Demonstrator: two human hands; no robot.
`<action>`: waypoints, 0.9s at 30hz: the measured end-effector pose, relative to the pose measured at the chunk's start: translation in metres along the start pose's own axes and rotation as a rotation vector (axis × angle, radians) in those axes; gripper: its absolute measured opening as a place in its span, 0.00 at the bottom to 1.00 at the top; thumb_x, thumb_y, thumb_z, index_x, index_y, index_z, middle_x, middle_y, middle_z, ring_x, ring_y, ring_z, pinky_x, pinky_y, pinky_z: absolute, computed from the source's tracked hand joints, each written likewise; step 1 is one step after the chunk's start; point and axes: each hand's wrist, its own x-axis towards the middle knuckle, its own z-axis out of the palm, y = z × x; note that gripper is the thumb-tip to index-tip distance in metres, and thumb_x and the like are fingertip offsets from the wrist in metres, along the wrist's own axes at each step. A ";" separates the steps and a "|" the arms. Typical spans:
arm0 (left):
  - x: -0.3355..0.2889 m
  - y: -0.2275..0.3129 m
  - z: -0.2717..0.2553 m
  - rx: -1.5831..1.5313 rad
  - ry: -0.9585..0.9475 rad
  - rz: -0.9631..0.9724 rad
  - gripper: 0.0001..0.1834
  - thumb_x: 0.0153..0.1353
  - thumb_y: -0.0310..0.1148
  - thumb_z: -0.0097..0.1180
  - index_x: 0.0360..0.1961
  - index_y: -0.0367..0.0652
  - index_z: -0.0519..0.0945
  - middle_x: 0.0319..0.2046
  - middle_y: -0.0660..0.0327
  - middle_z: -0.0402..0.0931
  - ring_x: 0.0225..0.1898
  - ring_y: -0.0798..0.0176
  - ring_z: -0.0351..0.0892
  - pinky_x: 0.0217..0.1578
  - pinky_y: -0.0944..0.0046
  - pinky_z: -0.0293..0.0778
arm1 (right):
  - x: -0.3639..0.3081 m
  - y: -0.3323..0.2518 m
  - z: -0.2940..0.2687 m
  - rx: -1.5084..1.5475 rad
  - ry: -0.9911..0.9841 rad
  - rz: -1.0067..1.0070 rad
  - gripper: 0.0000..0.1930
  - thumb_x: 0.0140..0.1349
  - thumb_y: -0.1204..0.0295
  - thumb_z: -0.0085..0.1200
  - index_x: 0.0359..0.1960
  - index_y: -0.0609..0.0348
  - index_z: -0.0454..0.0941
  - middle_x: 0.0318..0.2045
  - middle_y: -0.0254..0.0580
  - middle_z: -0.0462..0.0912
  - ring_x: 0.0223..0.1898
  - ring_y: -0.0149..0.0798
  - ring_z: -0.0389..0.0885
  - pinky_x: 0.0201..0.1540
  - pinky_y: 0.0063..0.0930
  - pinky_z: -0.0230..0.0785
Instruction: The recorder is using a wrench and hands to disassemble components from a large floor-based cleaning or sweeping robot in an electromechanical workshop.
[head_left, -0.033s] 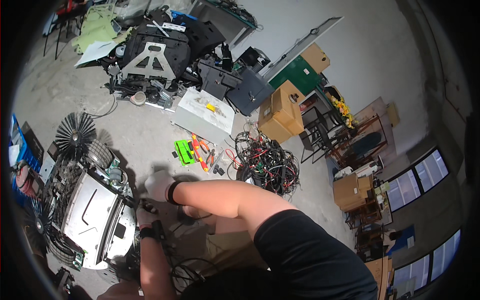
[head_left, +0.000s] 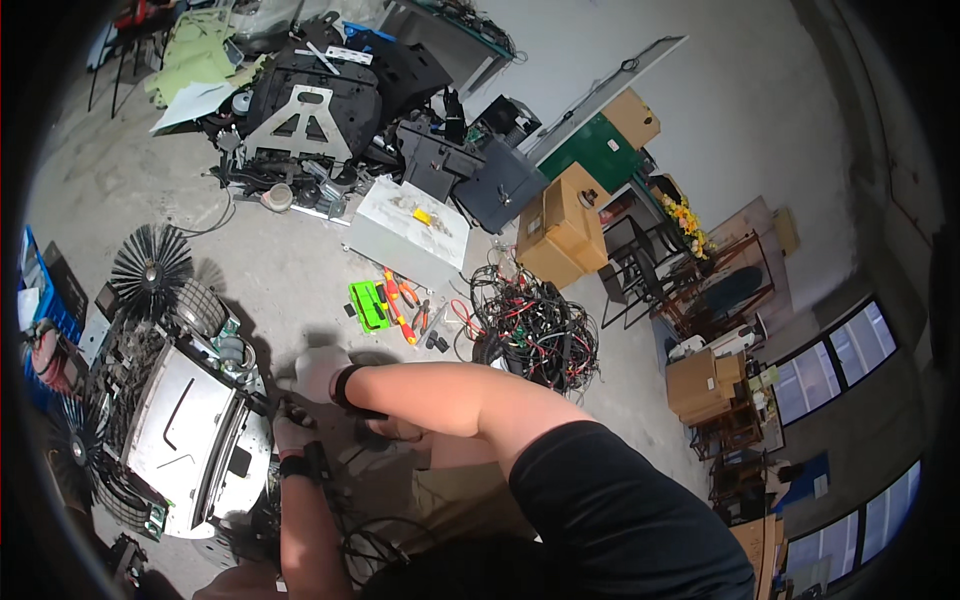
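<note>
Watching remotely, I see the left hand and right hand close together beside the silver machine; whether either grips anything, I cannot tell.

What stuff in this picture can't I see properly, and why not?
- Head view: whatever the left hand might hold; dark shadow hides it.
- Head view: the right hand's exact grip; glare and blur hide it.
- Head view: the blue box's outer side; the dark picture edge cuts it off.
- Head view: the little black bits; too small to name.
</note>
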 end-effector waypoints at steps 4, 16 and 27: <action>0.005 -0.003 0.004 -0.054 0.100 -0.002 0.11 0.71 0.40 0.42 0.30 0.54 0.71 0.18 0.74 0.64 0.16 0.73 0.60 0.17 0.72 0.57 | -0.001 0.000 0.019 0.325 -0.105 0.354 0.12 0.51 0.60 0.58 0.28 0.53 0.85 0.33 0.40 0.85 0.40 0.42 0.84 0.42 0.36 0.74; 0.018 -0.002 -0.015 0.080 -0.042 0.053 0.11 0.70 0.37 0.39 0.35 0.51 0.74 0.22 0.72 0.68 0.20 0.74 0.65 0.17 0.73 0.60 | -0.003 -0.022 0.000 0.154 -0.039 0.229 0.07 0.53 0.65 0.56 0.26 0.50 0.85 0.29 0.39 0.85 0.35 0.41 0.84 0.38 0.34 0.75; 0.034 0.001 -0.035 -0.016 -0.027 0.000 0.12 0.69 0.44 0.46 0.29 0.55 0.75 0.17 0.76 0.68 0.18 0.75 0.67 0.15 0.71 0.59 | -0.009 -0.020 -0.006 0.221 -0.055 0.222 0.16 0.55 0.57 0.53 0.29 0.58 0.85 0.33 0.48 0.85 0.38 0.49 0.85 0.42 0.40 0.75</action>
